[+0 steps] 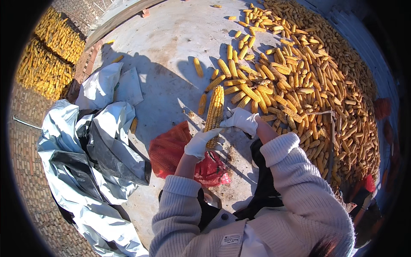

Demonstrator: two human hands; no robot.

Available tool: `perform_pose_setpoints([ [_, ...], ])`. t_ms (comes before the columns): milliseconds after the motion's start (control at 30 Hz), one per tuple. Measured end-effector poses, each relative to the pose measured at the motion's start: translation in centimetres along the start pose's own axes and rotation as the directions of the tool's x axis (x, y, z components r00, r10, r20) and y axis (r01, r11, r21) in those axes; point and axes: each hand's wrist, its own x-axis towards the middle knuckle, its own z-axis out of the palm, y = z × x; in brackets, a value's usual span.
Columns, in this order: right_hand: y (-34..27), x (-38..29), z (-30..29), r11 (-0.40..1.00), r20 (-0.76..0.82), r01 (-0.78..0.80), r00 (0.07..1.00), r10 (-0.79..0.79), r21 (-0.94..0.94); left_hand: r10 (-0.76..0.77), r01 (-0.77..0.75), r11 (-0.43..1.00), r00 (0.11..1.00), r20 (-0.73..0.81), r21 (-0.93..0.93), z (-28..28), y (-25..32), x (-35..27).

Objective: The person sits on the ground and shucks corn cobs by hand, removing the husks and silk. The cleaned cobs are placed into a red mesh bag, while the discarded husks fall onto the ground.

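My left hand (199, 143), in a white glove, grips a large yellow corn cob (214, 107) around its lower end; the cob points up and away from me. Just to the right of the cob is my right hand (241, 120), also gloved in white. Its fingers are slightly apart and reach towards the kernels; whether they touch is unclear, and nothing shows in its grasp. Below my left hand a red mesh sack (168, 151) lies on the concrete floor (167, 41), partly covered by that hand and forearm.
A large heap of corn cobs (298, 86) spreads along the right, with loose cobs at its edge. Crumpled silver-and-black plastic sheeting (112, 144) and a white sack (99, 85) lie left. Stacked corn (48, 67) stands farther left beside brick paving (29, 154).
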Motion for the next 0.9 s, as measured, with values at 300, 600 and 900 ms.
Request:
perform_pose_setpoints([
  [300, -0.3, -1.1, -3.6, 0.995, -0.101, 0.072, 0.993, -0.065, 0.067, -0.04, 0.04, 0.999, 0.999, 0.015, -0.014, 0.0, -0.8, 0.8],
  [600, 3.5, 0.5, -4.6, 0.988, -0.346, 0.093, 0.937, -0.045, 0.125, -0.016, 0.015, 0.999, 1.0, -0.016, -0.031, -0.4, -0.9, 0.7],
  [900, 0.5, -0.6, -1.9, 0.995, -0.053, 0.031, 0.998, -0.026, 0.095, 0.051, -0.05, 0.999, 0.998, -0.032, 0.02, 0.3, -1.0, 0.3],
])
